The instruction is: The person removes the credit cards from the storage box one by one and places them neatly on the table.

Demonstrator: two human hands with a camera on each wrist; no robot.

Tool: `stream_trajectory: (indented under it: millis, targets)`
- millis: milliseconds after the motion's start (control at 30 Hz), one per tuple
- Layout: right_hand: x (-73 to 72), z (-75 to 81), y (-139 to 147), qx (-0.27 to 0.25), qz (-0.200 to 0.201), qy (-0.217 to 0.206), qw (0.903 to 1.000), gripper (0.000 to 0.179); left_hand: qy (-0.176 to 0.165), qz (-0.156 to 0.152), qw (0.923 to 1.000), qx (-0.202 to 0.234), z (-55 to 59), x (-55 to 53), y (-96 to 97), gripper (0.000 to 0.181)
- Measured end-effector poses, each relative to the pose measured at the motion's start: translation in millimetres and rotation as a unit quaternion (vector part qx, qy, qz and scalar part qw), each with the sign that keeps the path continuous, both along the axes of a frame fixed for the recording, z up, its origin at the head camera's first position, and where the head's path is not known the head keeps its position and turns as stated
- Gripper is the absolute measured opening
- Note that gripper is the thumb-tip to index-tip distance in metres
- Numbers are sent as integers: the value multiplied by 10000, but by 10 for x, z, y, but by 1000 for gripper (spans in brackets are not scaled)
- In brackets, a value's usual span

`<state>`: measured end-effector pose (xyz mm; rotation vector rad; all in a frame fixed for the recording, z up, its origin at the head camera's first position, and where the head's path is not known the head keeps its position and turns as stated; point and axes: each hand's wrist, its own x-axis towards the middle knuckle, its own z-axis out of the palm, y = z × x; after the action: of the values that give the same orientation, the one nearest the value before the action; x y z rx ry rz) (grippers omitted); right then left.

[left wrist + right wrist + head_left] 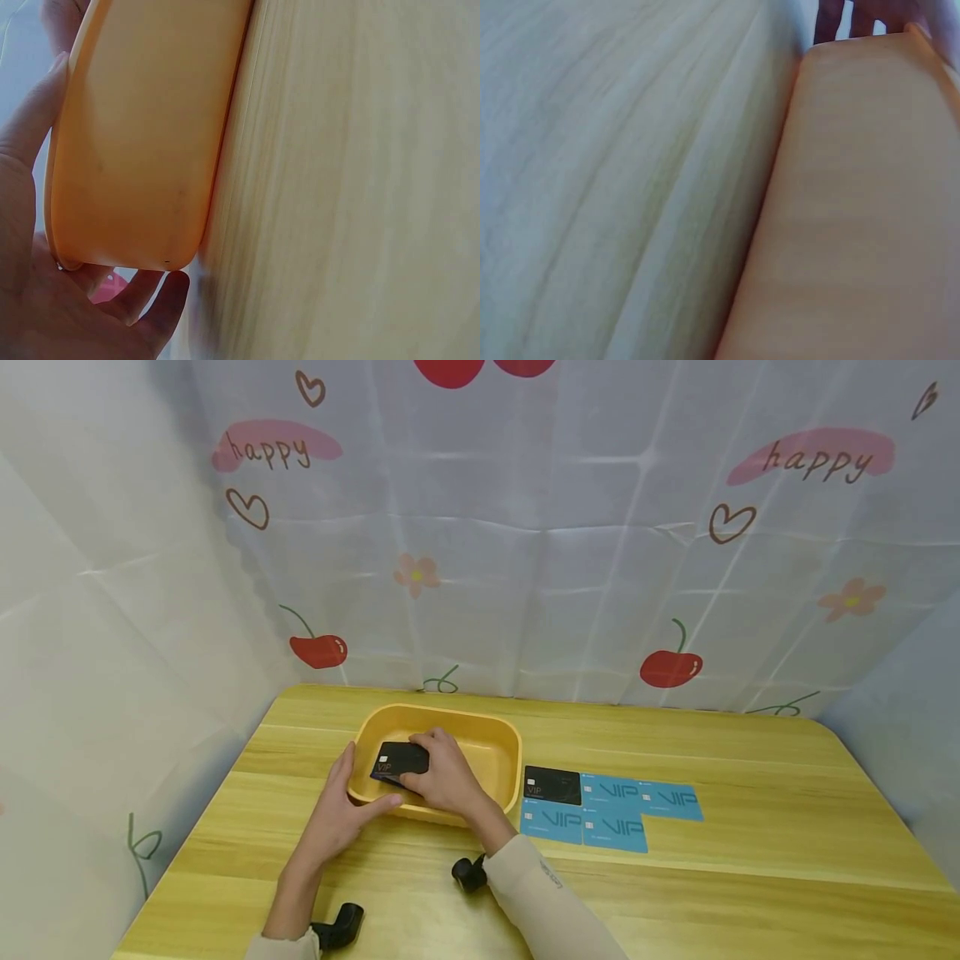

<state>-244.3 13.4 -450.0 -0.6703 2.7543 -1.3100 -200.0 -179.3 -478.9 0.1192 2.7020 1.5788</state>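
A yellow plastic bin [491, 747] stands on the wooden table. My left hand [337, 822] holds its near left corner, thumb along the front rim and fingers around the left side; in the left wrist view that hand [56, 300] hugs the bin wall [150, 142]. Inside the bin, my right hand [450, 777] pinches a black VIP card [393, 762] between thumb and fingers. A dark blue edge shows under this card; whether more cards lie beneath, I cannot tell. The right wrist view shows mostly the bin's outer wall [862, 187].
Right of the bin, another black VIP card [552, 786] lies flat beside several blue VIP cards [615, 832] in two rows. The wooden table [750, 877] meets a white printed curtain [540, 568] at the back. Black devices [341, 927] sit by both wrists.
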Motion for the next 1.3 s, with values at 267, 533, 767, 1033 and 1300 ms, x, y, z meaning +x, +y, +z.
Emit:
stream_trajectory:
  millis: [267, 533, 767, 1033, 1300]
  targets:
    - [101, 55, 80, 8, 159, 202, 9997, 55, 8, -22, 10000, 77, 45, 14, 10, 115]
    - [222, 62, 205, 15, 178, 366, 9992, 56, -40, 74, 10000, 6, -1, 22, -3, 115]
    - [345, 83, 318, -231, 200, 431, 9986, 56, -101, 124, 9998, 89, -7, 36, -5, 117]
    - [463, 104, 420, -415, 291, 377, 9980, 54, -101, 144, 9998, -17, 12, 39, -13, 117]
    - [548, 88, 506, -565, 265, 273, 9977, 52, -98, 75, 9999, -41, -4, 14, -3, 113]
